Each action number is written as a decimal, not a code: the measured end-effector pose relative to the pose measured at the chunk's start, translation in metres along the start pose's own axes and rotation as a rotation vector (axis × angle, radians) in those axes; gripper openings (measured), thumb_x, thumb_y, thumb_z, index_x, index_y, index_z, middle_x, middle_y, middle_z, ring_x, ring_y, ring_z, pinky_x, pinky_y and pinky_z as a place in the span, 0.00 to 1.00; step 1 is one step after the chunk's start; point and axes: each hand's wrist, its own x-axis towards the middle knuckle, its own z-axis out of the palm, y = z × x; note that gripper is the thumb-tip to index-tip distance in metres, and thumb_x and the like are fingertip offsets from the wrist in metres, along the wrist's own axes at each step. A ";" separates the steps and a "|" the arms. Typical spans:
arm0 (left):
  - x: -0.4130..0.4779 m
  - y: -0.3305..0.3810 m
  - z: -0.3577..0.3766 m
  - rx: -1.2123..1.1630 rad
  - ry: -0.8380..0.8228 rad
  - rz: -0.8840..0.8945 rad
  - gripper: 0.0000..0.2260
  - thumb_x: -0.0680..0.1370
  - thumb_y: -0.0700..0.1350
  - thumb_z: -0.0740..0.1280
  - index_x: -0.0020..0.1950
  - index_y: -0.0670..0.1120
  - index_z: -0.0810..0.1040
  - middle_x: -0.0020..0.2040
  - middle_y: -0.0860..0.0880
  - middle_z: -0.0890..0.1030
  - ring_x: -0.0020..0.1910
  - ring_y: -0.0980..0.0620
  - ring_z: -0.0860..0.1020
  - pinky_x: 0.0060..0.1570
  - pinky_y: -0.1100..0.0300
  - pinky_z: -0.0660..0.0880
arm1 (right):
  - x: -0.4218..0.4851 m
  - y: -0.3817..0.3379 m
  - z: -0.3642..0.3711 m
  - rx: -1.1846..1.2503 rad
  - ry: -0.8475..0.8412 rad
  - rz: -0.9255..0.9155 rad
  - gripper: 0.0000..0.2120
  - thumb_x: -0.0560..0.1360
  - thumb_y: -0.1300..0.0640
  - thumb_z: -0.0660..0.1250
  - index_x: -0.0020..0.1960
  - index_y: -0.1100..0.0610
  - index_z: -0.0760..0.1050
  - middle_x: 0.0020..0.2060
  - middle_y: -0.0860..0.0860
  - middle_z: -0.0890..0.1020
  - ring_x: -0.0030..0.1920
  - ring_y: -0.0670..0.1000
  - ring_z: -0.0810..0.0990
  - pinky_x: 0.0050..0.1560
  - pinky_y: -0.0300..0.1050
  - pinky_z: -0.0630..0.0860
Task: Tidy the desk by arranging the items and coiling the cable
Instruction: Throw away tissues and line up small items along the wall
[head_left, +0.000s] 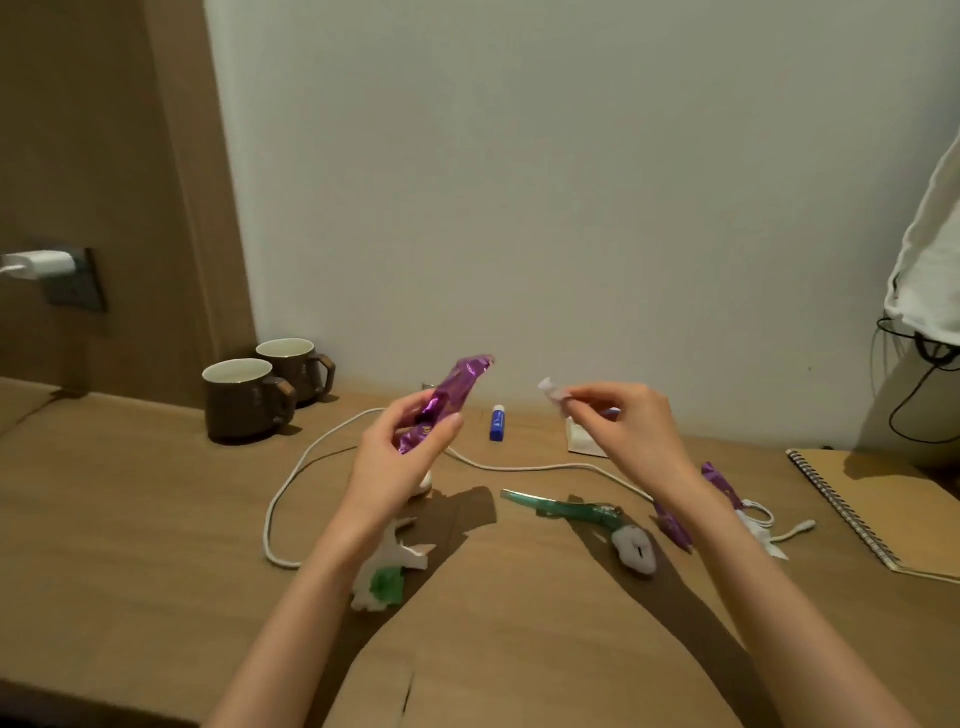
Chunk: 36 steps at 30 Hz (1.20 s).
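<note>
My left hand (400, 457) holds a crumpled purple foil wrapper (457, 389) up above the wooden desk (156, 493). My right hand (623, 421) pinches a small white scrap of wrapper (551, 393) at the same height. A white cable (291, 478) loops loosely across the desk below both hands and ends near a small white plug (800, 529) at the right. Two more purple wrappers (722, 483) lie beside my right forearm. A green hair clip (561, 506) and a white scrunchie (636, 548) lie in the middle. White and green crumpled packaging (384, 577) sits under my left forearm.
Two brown mugs (244, 400) stand at the back left. A blue lip balm tube (497, 422) lies by the wall, a white sachet (582, 441) beside it. A spiral notebook (883, 509) lies at the right. A white charger (39, 265) sits in a wall socket on the left.
</note>
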 end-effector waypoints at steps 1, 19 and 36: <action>-0.007 0.006 -0.010 -0.030 0.015 -0.006 0.17 0.70 0.54 0.70 0.59 0.59 0.74 0.53 0.55 0.80 0.53 0.58 0.78 0.50 0.62 0.75 | -0.009 -0.012 -0.002 0.037 -0.012 -0.022 0.07 0.75 0.56 0.69 0.50 0.49 0.83 0.39 0.39 0.83 0.42 0.40 0.81 0.45 0.32 0.76; -0.204 0.020 -0.188 0.187 0.241 -0.135 0.19 0.67 0.57 0.75 0.56 0.60 0.78 0.51 0.57 0.82 0.48 0.59 0.80 0.48 0.64 0.72 | -0.167 -0.145 0.113 0.571 -0.665 -0.060 0.07 0.76 0.61 0.67 0.51 0.58 0.82 0.41 0.52 0.85 0.44 0.53 0.83 0.49 0.48 0.81; -0.301 -0.213 -0.256 0.324 -0.014 -0.866 0.15 0.72 0.47 0.73 0.56 0.50 0.74 0.55 0.49 0.77 0.47 0.58 0.76 0.40 0.70 0.69 | -0.272 -0.062 0.318 0.254 -1.162 0.241 0.09 0.78 0.55 0.65 0.49 0.58 0.82 0.35 0.43 0.81 0.35 0.38 0.79 0.42 0.36 0.76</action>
